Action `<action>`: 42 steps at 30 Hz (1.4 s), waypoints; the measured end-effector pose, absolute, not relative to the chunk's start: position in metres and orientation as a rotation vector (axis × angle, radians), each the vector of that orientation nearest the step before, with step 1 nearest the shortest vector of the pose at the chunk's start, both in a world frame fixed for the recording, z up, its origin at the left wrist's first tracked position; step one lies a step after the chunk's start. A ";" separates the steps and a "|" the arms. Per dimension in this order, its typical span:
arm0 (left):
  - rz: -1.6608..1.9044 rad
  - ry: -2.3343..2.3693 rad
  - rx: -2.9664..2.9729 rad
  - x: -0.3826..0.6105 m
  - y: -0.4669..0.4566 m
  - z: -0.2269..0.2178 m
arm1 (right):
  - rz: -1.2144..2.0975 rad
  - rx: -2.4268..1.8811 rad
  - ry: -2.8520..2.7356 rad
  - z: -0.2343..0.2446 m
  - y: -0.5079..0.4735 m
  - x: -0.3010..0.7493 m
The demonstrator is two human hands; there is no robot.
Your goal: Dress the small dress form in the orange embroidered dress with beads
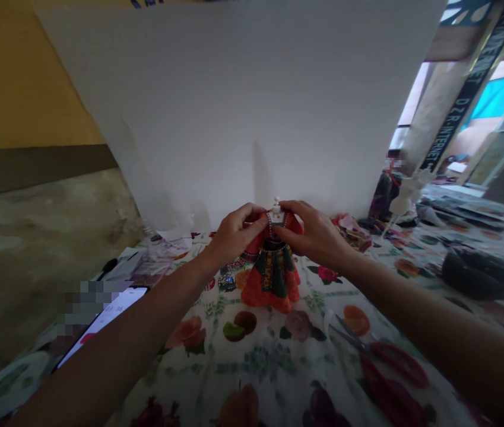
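Note:
A small mannequin in a red dress [270,279] with a dark embroidered front panel stands on the fruit-patterned tablecloth [269,362]. A bead necklace hangs round its white neck. My left hand [234,234] pinches the dress at its left shoulder, fingers closed. My right hand [311,234] grips the other shoulder by the beads, fingers closed too.
Red-handled scissors [385,367] lie at the front right. A lit phone [104,323] lies at the left. A bare white mannequin [405,198] and fabric scraps stand at the back right, with a dark bundle [483,273] farther right. A white board [243,107] stands behind.

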State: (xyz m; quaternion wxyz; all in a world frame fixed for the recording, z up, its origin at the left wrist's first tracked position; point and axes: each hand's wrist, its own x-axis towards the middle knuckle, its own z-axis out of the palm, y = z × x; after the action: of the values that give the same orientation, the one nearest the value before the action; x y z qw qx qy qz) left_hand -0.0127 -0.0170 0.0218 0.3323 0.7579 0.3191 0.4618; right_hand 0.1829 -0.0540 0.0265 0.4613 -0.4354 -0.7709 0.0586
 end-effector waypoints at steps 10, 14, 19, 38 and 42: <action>1.205 0.836 1.997 -0.011 -0.015 0.019 | 0.055 -1.038 -1.927 0.023 -0.053 0.183; 1.160 0.773 2.041 -0.017 -0.016 0.016 | 0.225 -1.003 -1.899 0.021 -0.050 0.194; 1.098 0.719 2.166 -0.023 -0.017 0.013 | 0.540 -0.953 -1.861 0.018 -0.041 0.208; 1.147 0.831 2.176 -0.006 -0.014 0.019 | 0.437 -0.976 -1.892 0.018 -0.040 0.203; 1.155 0.833 2.172 -0.006 -0.012 0.018 | 0.417 -0.988 -1.894 0.020 -0.043 0.201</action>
State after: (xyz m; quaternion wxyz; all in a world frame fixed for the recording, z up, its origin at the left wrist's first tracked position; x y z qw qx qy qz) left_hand -0.0056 -0.0124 0.0183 0.2686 0.8055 0.3090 0.4284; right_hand 0.2014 -0.0428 0.0198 0.4638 -0.4021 -0.7709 0.1698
